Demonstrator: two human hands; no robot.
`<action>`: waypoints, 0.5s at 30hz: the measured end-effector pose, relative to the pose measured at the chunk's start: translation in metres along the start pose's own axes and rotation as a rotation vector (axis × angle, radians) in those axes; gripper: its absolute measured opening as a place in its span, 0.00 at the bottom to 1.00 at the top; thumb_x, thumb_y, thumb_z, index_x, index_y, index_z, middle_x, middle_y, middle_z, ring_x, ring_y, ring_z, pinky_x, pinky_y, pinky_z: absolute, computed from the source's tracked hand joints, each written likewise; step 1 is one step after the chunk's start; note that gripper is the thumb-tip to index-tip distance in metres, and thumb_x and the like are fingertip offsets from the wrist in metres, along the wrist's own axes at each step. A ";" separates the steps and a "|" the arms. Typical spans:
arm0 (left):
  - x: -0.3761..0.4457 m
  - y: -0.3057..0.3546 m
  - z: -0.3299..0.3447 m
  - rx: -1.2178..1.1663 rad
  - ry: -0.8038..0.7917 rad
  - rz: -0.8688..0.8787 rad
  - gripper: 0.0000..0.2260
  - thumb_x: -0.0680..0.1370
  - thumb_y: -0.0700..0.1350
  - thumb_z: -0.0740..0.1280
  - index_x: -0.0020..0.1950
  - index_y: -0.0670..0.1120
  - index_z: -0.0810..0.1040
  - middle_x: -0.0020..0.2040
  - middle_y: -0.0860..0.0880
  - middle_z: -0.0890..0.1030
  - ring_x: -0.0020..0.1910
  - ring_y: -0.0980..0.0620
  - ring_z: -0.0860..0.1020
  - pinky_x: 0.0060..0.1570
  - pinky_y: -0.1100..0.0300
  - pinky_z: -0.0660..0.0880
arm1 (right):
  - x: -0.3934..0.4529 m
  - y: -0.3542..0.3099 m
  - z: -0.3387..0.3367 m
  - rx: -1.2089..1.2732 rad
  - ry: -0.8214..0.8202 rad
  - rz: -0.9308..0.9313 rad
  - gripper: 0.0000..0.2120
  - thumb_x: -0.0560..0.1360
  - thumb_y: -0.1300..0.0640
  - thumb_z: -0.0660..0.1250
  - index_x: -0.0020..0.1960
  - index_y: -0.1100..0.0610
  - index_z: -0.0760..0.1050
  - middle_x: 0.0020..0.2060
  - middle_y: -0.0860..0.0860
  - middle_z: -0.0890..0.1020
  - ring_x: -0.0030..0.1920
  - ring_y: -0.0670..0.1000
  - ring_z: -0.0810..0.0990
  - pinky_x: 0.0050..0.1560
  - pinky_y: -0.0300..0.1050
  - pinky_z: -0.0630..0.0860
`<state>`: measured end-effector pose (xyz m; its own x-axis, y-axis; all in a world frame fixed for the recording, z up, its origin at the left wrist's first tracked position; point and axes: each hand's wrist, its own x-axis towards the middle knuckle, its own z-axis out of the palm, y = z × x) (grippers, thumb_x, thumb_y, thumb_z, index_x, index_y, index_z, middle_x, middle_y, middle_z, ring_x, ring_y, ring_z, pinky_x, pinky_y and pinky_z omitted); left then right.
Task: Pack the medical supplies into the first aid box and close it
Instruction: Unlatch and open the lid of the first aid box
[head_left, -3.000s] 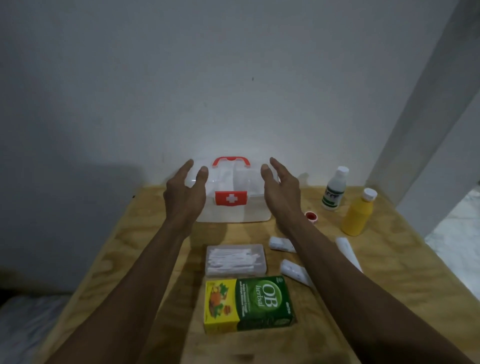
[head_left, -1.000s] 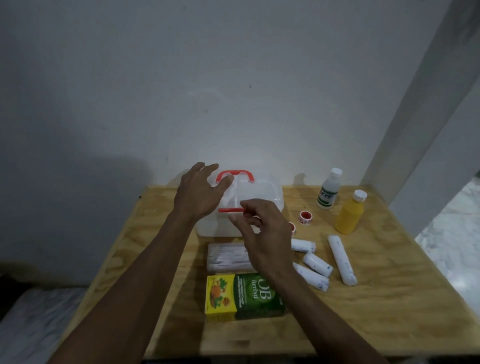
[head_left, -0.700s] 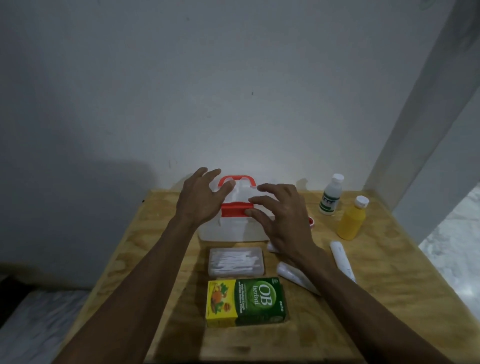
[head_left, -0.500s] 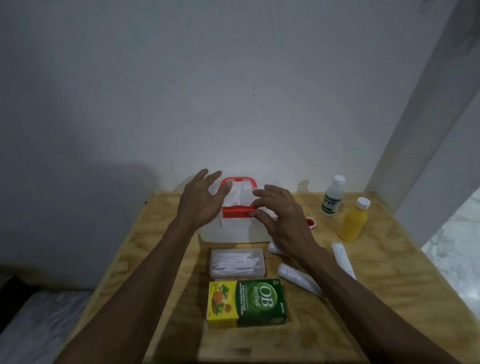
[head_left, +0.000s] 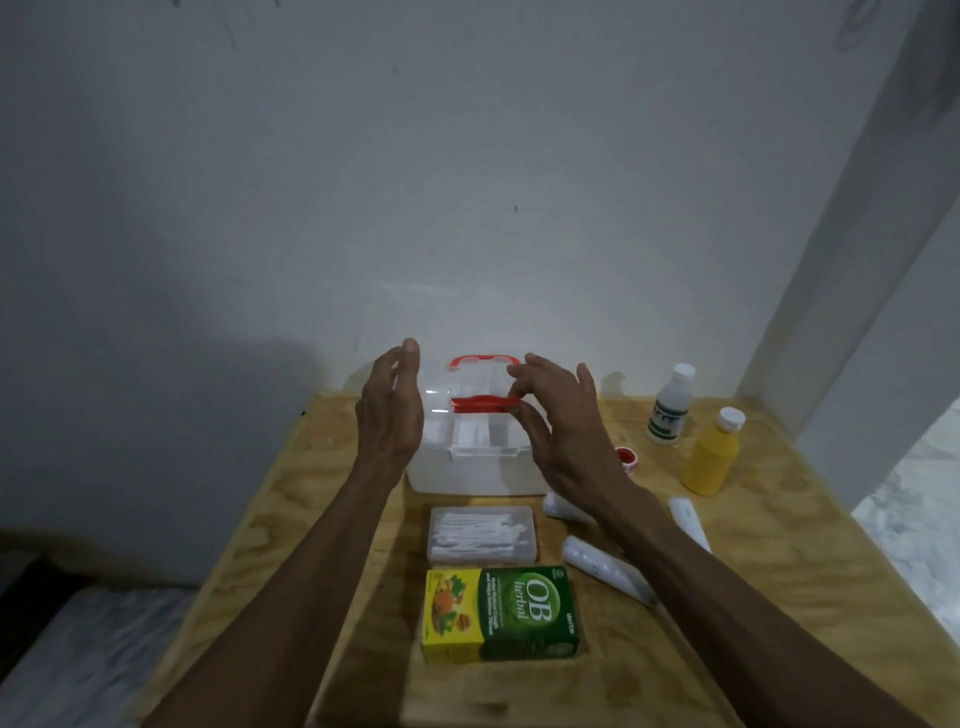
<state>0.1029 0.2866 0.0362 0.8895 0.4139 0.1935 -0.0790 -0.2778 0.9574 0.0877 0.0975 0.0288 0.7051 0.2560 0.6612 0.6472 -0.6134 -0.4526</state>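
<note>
The white first aid box (head_left: 467, 474) with a red handle (head_left: 484, 359) stands at the back of the wooden table (head_left: 311, 519). My right hand (head_left: 563, 436) pinches the right end of the box's red latch (head_left: 483, 403), which is flipped up level with the clear lid. My left hand (head_left: 389, 413) is held flat and open against the box's left side, fingers pointing up. In front of the box lie a clear case of cotton swabs (head_left: 480, 535) and a green and yellow OB herbal carton (head_left: 501, 613). My right forearm partly covers the white bandage rolls (head_left: 605, 569).
A small red tape roll (head_left: 627, 458), a white bottle (head_left: 670, 415) and a yellow bottle (head_left: 711, 460) stand at the back right. Another white roll (head_left: 688, 519) lies near them. The wall is right behind the box; a pillar rises at the right.
My right hand came from the box's side to the front latch and flipped it up. My left hand shifted from the lid top to the box's left side.
</note>
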 end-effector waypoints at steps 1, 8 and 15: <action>0.000 0.001 -0.001 -0.028 0.004 -0.002 0.31 0.77 0.68 0.50 0.68 0.49 0.72 0.66 0.47 0.77 0.63 0.46 0.75 0.65 0.43 0.72 | 0.006 -0.001 -0.003 0.016 0.016 0.006 0.05 0.78 0.62 0.64 0.54 0.57 0.75 0.60 0.55 0.80 0.68 0.55 0.72 0.73 0.64 0.53; 0.001 -0.004 0.003 0.049 -0.018 -0.044 0.42 0.71 0.76 0.43 0.72 0.49 0.67 0.68 0.45 0.75 0.65 0.43 0.74 0.66 0.40 0.70 | 0.079 -0.008 -0.021 0.054 0.090 0.081 0.04 0.80 0.56 0.63 0.52 0.56 0.73 0.48 0.50 0.82 0.48 0.49 0.77 0.57 0.58 0.73; -0.001 -0.022 0.007 0.640 -0.242 0.162 0.36 0.77 0.69 0.47 0.78 0.48 0.59 0.79 0.47 0.61 0.77 0.46 0.59 0.72 0.42 0.62 | 0.139 0.002 -0.023 0.070 0.100 0.261 0.06 0.78 0.55 0.67 0.51 0.57 0.76 0.44 0.47 0.80 0.44 0.46 0.78 0.47 0.38 0.75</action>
<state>0.1067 0.2862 0.0139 0.9699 0.1403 0.1991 -0.0049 -0.8060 0.5919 0.1804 0.1152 0.1337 0.8205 0.0193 0.5713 0.4685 -0.5953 -0.6528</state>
